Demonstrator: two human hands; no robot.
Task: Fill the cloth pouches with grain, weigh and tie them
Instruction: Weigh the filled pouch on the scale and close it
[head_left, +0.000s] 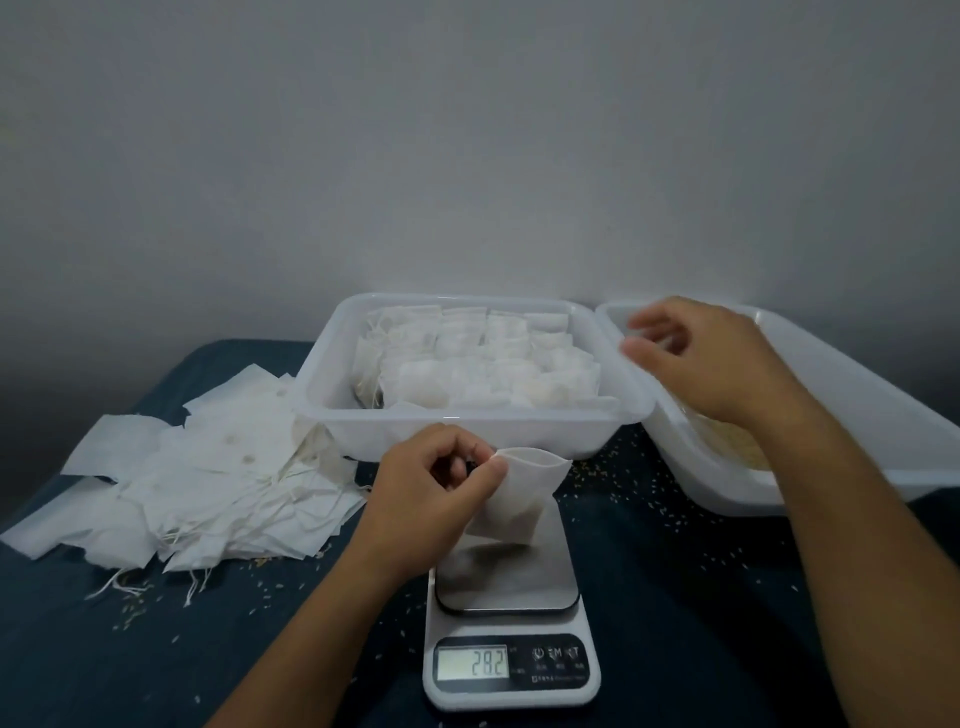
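Note:
My left hand (434, 486) pinches the open rim of a white cloth pouch (519, 496), which stands on the steel plate of a white digital scale (511, 670). The display reads 28.2. My right hand (701, 358) hovers over the left end of a clear tub (852, 415) that holds yellowish grain (737, 447); its fingers are loosely curled and blurred, and I cannot tell whether they hold any grain. Both hands are apart from each other.
A clear plastic tub (332, 395) packed with several filled white pouches stands behind the scale. A heap of flat empty pouches (208, 478) with strings lies at the left on the dark blue cloth. Loose grains are scattered around the scale. A grey wall rises behind.

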